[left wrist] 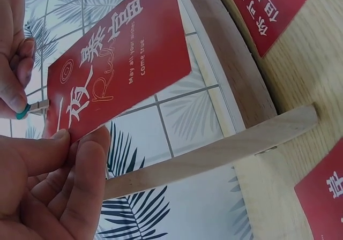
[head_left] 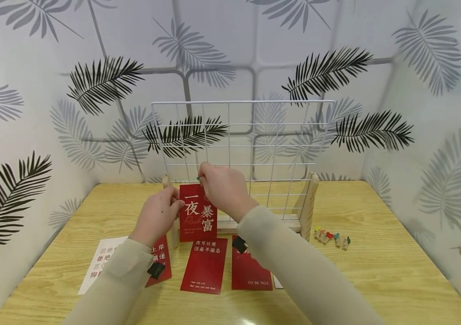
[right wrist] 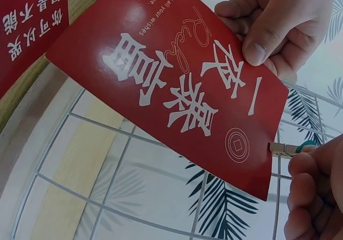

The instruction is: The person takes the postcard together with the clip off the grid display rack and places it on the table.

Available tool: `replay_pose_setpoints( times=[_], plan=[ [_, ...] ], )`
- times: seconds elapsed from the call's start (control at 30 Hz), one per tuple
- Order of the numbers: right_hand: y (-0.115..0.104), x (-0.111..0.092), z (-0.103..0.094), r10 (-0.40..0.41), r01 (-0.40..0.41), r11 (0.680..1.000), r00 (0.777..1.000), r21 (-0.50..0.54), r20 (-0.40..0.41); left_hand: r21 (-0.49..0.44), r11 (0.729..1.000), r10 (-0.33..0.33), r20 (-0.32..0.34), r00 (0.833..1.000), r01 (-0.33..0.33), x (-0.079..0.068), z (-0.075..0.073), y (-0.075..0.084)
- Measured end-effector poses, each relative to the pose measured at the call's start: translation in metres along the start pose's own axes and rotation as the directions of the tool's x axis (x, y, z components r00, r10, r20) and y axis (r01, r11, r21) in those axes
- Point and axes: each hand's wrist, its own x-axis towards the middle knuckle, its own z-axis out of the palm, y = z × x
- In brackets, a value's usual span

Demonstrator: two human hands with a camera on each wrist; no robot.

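Observation:
My left hand (head_left: 158, 214) pinches the left edge of a red card (head_left: 198, 225) with white characters, thumb in front and fingers behind. The card stands upright before the white wire grid (head_left: 242, 102), overlapping its lower left part. At the card's top edge, my right hand (head_left: 226, 187) holds a small wooden clothespin (right wrist: 284, 149) with a green ornament, between thumb and fingers. In the right wrist view the peg's tip meets the card's edge, close to a grid wire.
The grid stands on wooden feet (head_left: 306, 207). In front lie a red card with small writing (head_left: 205, 266), another red card (head_left: 251, 275), a white card (head_left: 94, 259) and one partly under the left arm. Several ornamented clothespins (head_left: 328, 237) lie at the right.

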Motion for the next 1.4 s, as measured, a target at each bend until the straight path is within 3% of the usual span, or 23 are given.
replay_pose_setpoints(
  times=[0.37, 1.4],
  plan=[
    [0.003, -0.005, -0.004, -0.036, 0.041, 0.998, 0.995, 0.051, -0.088, -0.032, 0.999, 0.002, 0.046, 0.999, -0.001, -0.005, -0.007, -0.002],
    [0.030, -0.034, -0.035, -0.054, 0.064, 0.990, 0.995, 0.124, -0.083, -0.045, 0.998, 0.040, 0.080, 0.996, -0.037, -0.023, -0.022, 0.005]
  ],
)
